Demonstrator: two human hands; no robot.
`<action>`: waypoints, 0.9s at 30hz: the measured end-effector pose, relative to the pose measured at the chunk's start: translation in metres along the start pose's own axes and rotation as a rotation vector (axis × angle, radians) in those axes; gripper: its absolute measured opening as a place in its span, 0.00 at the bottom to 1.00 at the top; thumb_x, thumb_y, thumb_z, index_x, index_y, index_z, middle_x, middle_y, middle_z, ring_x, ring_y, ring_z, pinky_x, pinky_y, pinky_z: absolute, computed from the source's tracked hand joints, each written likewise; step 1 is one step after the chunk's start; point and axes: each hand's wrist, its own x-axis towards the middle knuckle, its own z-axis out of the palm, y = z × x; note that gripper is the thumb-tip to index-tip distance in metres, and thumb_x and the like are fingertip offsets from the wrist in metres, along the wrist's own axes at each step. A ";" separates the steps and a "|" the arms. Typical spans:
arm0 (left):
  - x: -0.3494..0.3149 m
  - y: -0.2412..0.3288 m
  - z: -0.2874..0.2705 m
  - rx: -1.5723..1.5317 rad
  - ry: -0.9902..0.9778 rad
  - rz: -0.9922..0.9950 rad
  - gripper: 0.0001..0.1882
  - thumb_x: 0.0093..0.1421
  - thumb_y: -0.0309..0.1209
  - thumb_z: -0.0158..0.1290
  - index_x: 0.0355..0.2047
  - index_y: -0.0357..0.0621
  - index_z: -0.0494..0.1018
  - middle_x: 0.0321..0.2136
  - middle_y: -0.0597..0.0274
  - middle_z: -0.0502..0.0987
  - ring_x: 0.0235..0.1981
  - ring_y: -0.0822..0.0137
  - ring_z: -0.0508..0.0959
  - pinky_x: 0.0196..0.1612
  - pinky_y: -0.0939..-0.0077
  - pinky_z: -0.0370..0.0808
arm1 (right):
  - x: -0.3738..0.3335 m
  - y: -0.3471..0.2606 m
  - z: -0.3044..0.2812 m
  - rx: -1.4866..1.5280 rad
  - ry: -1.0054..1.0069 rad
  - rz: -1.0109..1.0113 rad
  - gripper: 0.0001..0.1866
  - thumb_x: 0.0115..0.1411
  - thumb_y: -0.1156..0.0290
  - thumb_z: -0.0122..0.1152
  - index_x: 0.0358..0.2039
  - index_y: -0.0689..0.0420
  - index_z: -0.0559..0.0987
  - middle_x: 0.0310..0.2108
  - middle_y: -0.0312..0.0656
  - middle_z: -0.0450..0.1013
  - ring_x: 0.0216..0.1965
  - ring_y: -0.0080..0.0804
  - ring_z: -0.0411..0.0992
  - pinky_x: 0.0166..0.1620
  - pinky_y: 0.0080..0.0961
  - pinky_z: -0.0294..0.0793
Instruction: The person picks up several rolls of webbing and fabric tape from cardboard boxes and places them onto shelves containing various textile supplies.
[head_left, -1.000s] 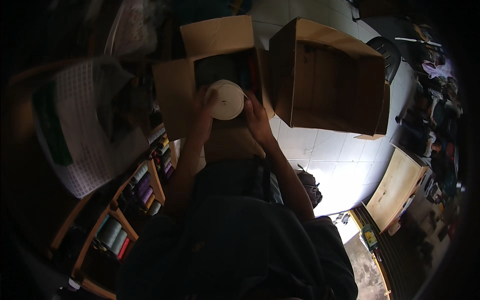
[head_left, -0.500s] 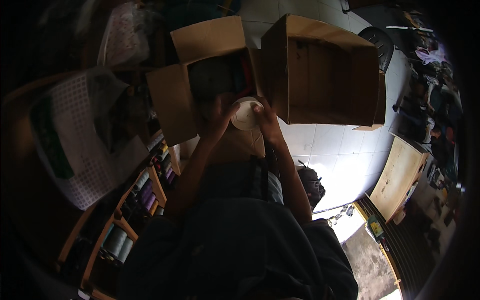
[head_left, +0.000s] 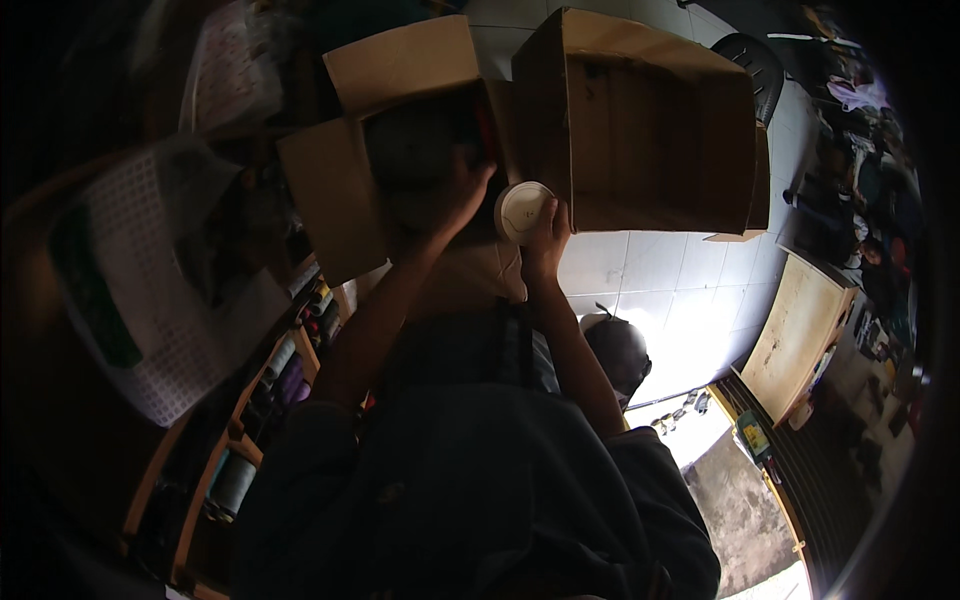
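A: What is met first at the left edge?

B: A pale checked bag [head_left: 150, 280], partly sunk in shadow. Beside it, in a wooden rack [head_left: 238, 440], thread spools [head_left: 232, 485] are stored.

A: And after the rack?

B: An open carton [head_left: 330, 205] is reached, its flaps spread. A dark rounded thing [head_left: 412, 150] is held inside it, with something red [head_left: 486, 135] at its right wall; neither can be made out well.

A: How is the left hand [head_left: 472, 185] placed?

B: It is held over the carton's right part, apart from the white roll [head_left: 526, 210]. Its fingers are lost in shadow, so whether they are opened or closed cannot be told.

A: Where is the roll, then?

B: Just right of that hand, by the carton's near right corner. It is gripped by the right hand [head_left: 547, 240], the thumb laid over its face. A pale strand [head_left: 505, 268] is seen below; whether it is joined to the roll cannot be told.

A: Farther right?

B: A larger carton [head_left: 655, 150] is seen, opened toward the viewer.

A: How far has the work been carried?

B: The roll appears secured in one hand, but it has not yet been set down, and the first carton has not been closed.
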 end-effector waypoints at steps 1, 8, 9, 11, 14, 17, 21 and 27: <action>0.025 -0.021 -0.004 0.250 0.161 0.236 0.32 0.56 0.37 0.52 0.56 0.32 0.54 0.52 0.36 0.59 0.56 0.43 0.62 0.57 0.56 0.61 | -0.001 -0.002 -0.007 -0.073 -0.045 -0.020 0.20 0.69 0.57 0.40 0.38 0.62 0.71 0.32 0.41 0.70 0.33 0.25 0.66 0.38 0.24 0.68; 0.131 0.019 -0.032 1.242 -0.479 0.215 0.62 0.30 0.51 0.70 0.63 0.41 0.50 0.60 0.42 0.56 0.61 0.41 0.56 0.58 0.35 0.54 | -0.025 0.006 -0.022 -0.097 -0.090 0.025 0.20 0.68 0.61 0.39 0.46 0.62 0.73 0.37 0.49 0.73 0.41 0.32 0.70 0.47 0.29 0.67; 0.143 -0.015 -0.040 1.300 -0.360 0.248 0.67 0.24 0.54 0.72 0.62 0.40 0.51 0.58 0.42 0.59 0.60 0.41 0.57 0.57 0.35 0.55 | -0.032 -0.006 -0.018 -0.117 -0.117 -0.037 0.19 0.68 0.61 0.39 0.46 0.63 0.73 0.37 0.49 0.74 0.41 0.33 0.70 0.47 0.29 0.67; 0.135 -0.014 -0.028 1.352 -0.339 0.238 0.67 0.22 0.54 0.72 0.62 0.40 0.52 0.57 0.41 0.60 0.59 0.41 0.59 0.57 0.35 0.55 | -0.035 -0.009 -0.022 -0.156 -0.112 0.002 0.19 0.68 0.61 0.39 0.46 0.63 0.73 0.37 0.49 0.74 0.40 0.34 0.71 0.47 0.29 0.68; 0.114 -0.012 -0.018 1.342 -0.270 0.288 0.65 0.26 0.50 0.71 0.62 0.36 0.51 0.56 0.40 0.61 0.58 0.43 0.60 0.57 0.36 0.54 | -0.037 -0.008 -0.026 -0.157 -0.115 0.046 0.19 0.68 0.61 0.40 0.46 0.63 0.72 0.36 0.49 0.74 0.40 0.34 0.72 0.46 0.29 0.69; 0.083 -0.033 -0.011 1.316 -0.053 0.501 0.60 0.31 0.47 0.69 0.61 0.35 0.52 0.56 0.40 0.60 0.58 0.42 0.60 0.57 0.35 0.53 | -0.039 -0.008 -0.027 -0.137 -0.123 0.059 0.19 0.68 0.61 0.41 0.45 0.63 0.72 0.36 0.49 0.75 0.39 0.34 0.72 0.45 0.29 0.69; 0.050 -0.043 0.007 1.277 0.138 0.618 0.53 0.38 0.47 0.65 0.61 0.35 0.54 0.55 0.38 0.60 0.56 0.41 0.60 0.55 0.34 0.54 | -0.038 -0.007 -0.027 -0.153 -0.118 0.055 0.19 0.68 0.61 0.40 0.45 0.63 0.72 0.37 0.49 0.75 0.40 0.34 0.72 0.46 0.29 0.69; 0.070 -0.040 0.007 1.118 0.296 0.310 0.44 0.45 0.47 0.60 0.58 0.35 0.58 0.53 0.38 0.61 0.54 0.42 0.62 0.54 0.39 0.58 | -0.038 -0.018 -0.023 -0.175 -0.135 0.060 0.18 0.68 0.62 0.40 0.45 0.63 0.72 0.38 0.49 0.74 0.41 0.34 0.72 0.46 0.29 0.69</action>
